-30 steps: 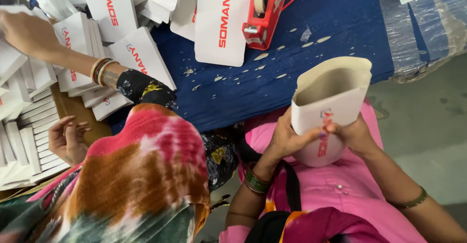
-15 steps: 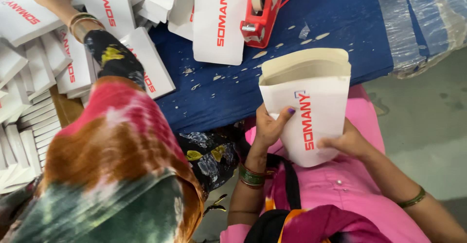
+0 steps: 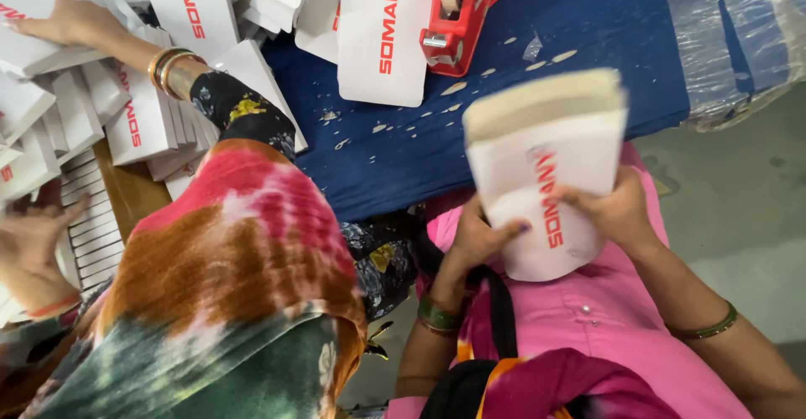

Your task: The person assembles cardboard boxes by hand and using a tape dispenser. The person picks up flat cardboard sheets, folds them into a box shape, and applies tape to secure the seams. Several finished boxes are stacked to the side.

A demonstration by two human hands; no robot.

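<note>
Left hand and right hand clasping white folded carton from both sides, over pink lap; smooth card, red lettering down face, brown inner edge at open top, slightly blurred. Beyond, blue table flecked with paper scraps. Flat white carton blank, red tape dispenser on it. Far left, co-worker's hand spread on stacked white blanks.

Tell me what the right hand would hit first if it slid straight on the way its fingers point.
Probably the left hand: the right hand points leftward across the white carton that both hold. Depth is unclear.
</note>
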